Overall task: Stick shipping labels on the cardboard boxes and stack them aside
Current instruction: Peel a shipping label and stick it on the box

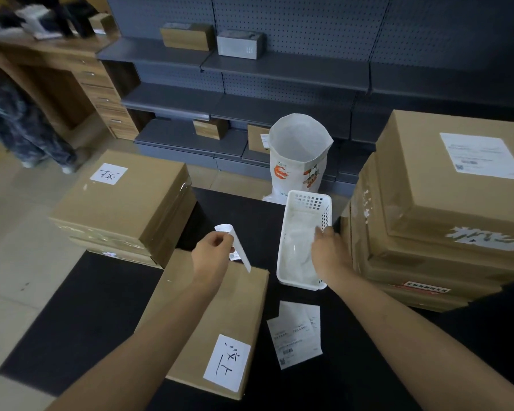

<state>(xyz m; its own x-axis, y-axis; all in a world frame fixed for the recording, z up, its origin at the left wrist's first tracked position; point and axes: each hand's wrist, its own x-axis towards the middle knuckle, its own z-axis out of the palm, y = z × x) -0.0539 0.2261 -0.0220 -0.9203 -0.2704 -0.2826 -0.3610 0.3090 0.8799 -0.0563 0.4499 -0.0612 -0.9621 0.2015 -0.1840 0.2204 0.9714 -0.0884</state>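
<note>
Brown cardboard fills most of your view: a flat cardboard box lies on the black table just below your hands, its near edge carrying a white paper square with handwritten characters. Your left hand hovers over the far end of that box, and its grip pinches a curled white label strip between thumb and fingers; the strip's printed face is turned away, so its text cannot be read. Your right hand reaches into the white slotted plastic basket just beside the box, fingers bent down onto pale sheets inside. Whether that grip is closed on a sheet cannot be told, since the fingertips are hidden by the hand itself.

On the table near your right forearm lie loose white shipping labels, overlapping, their print too small to make out. To your right rises a stack of larger cardboard boxes; the top one bears a white printed label, and the stack's lower boxes are cut off by your arm and the frame edge. To your left sits another taped stack of brown boxes topped with a handwritten white square. Beyond the table stands an open white sack with orange print, before dark grey pegboard shelves. At far left, a blurred person's patterned trouser leg is partly out of frame.
</note>
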